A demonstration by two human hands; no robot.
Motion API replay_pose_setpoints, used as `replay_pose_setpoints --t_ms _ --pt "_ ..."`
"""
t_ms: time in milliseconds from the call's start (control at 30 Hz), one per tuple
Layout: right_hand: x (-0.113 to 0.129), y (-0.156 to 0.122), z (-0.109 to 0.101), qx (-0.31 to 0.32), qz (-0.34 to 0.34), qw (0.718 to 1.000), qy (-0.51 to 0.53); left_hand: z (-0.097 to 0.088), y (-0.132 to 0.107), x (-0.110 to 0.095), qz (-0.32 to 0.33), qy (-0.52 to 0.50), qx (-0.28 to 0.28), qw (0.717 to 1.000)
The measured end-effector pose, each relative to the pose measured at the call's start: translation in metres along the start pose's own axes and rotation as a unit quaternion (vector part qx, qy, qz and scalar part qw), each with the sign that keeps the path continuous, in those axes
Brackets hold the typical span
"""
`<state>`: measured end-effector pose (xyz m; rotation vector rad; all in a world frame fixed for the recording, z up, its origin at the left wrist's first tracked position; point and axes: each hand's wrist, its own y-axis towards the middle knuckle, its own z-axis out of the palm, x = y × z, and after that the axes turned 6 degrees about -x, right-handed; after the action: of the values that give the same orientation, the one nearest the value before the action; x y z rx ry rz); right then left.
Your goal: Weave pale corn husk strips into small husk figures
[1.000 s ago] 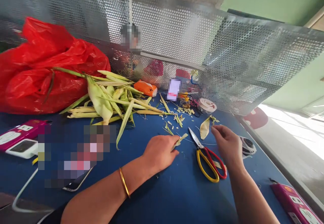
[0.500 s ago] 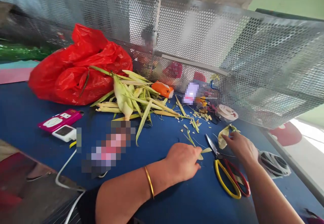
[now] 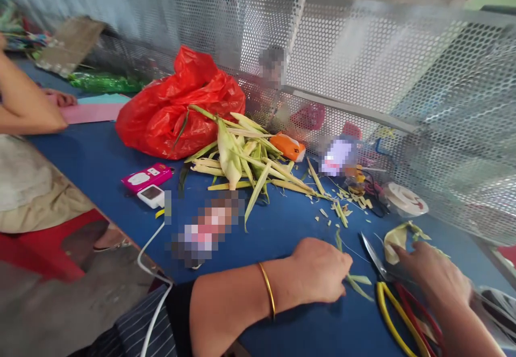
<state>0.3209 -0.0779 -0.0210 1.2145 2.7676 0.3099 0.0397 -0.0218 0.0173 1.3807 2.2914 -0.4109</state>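
My left hand (image 3: 322, 271), with a gold bangle at the wrist, is closed low over the blue table. Thin green husk strips (image 3: 360, 286) stick out by its fingertips, which seem to pinch them. To its right, my right hand (image 3: 437, 279) grips a pale folded corn husk piece (image 3: 395, 243) between thumb and fingers. Scissors (image 3: 389, 308) with one yellow and one red handle lie between the hands, blades slightly apart and pointing away; my right wrist is beside the red handle. Further back rests a heap of corn husks (image 3: 229, 155) with small cut scraps (image 3: 355, 198) beside it.
A red plastic bag (image 3: 161, 115) stands behind the husks, near an orange packet (image 3: 288, 146). At left are a pink case (image 3: 147, 178) and a white device (image 3: 152, 195) with a cable. A tape roll (image 3: 405, 198) lies by the perforated metal panel (image 3: 342, 56). Another person's arm (image 3: 28, 96) rests at far left.
The view has swung left, so everything sits further right and another person's arm shows. The strips by my left hand now point down and right. My right hand stays at the pale husk.
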Motion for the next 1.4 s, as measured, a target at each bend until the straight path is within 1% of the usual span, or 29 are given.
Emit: replay_pose_setpoints --t_ms 33,67,167,200,267,333,400,467,533,633,700,800,967,1067,1167,1200,1233,1300,1367,1400 --pt "0.005 -0.004 -0.006 0.018 0.005 1.0 -0.017 -0.005 0.0 0.003 -0.007 -0.004 -0.013 1.0" --pt "0.011 -0.01 -0.013 0.015 -0.009 1.0 -0.021 -0.011 0.0 0.006 -0.014 -0.006 -0.031 0.999" --pt "0.031 -0.033 -0.03 -0.046 -0.086 0.995 0.027 -0.024 0.002 0.019 -0.072 0.016 -0.112 0.991" --pt "0.037 -0.042 -0.035 -0.062 -0.107 0.991 0.056 -0.027 0.003 0.023 -0.094 0.027 -0.137 0.986" --pt "0.046 -0.059 -0.039 -0.071 -0.143 0.979 0.125 -0.029 0.006 0.029 -0.13 0.043 -0.173 0.975" --pt "0.05 -0.068 -0.04 -0.067 -0.159 0.972 0.161 -0.027 0.008 0.032 -0.14 0.047 -0.189 0.971" --pt "0.047 -0.065 -0.038 -0.066 -0.134 0.978 0.148 -0.022 0.009 0.031 -0.129 0.043 -0.179 0.974" --pt "0.039 -0.052 -0.034 -0.051 -0.078 0.991 0.093 -0.017 0.011 0.029 -0.115 0.034 -0.164 0.979" --pt "0.028 -0.032 -0.029 -0.005 -0.018 0.999 0.03 -0.014 0.012 0.027 -0.108 0.025 -0.16 0.981" --pt "0.014 -0.006 -0.019 0.06 0.042 0.997 -0.004 -0.012 0.013 0.027 -0.107 0.016 -0.149 0.983" --pt "0.01 0.004 -0.013 0.079 0.063 0.995 -0.011 -0.012 0.014 0.027 -0.106 0.015 -0.135 0.985" --pt "0.011 0.008 -0.007 0.089 0.079 0.993 -0.015 -0.011 0.015 0.026 -0.106 0.023 -0.121 0.987" --pt "0.01 0.008 -0.001 0.079 0.094 0.992 -0.015 -0.009 0.015 0.023 -0.109 0.052 -0.116 0.986" --pt "0.007 0.006 -0.004 0.07 0.091 0.993 -0.021 -0.009 0.016 0.022 -0.106 0.056 -0.108 0.987" --pt "0.011 0.005 -0.016 0.043 0.067 0.996 -0.03 -0.007 0.016 0.022 -0.104 0.059 -0.107 0.987" --pt "0.017 0.006 -0.022 0.025 0.054 0.998 -0.032 -0.006 0.017 0.021 -0.103 0.06 -0.109 0.987" --pt "0.025 0.008 -0.028 0.001 0.024 0.999 -0.026 -0.005 0.017 0.021 -0.101 0.059 -0.112 0.987" --pt "0.048 0.014 -0.038 -0.029 -0.043 0.999 -0.005 -0.003 0.017 0.02 -0.096 0.054 -0.116 0.987" --pt "0.079 0.024 -0.043 -0.043 -0.102 0.994 0.025 -0.002 0.016 0.019 -0.089 0.048 -0.117 0.988" --pt "0.097 0.029 -0.043 -0.048 -0.157 0.985 0.061 -0.002 0.016 0.019 -0.087 0.047 -0.117 0.988"
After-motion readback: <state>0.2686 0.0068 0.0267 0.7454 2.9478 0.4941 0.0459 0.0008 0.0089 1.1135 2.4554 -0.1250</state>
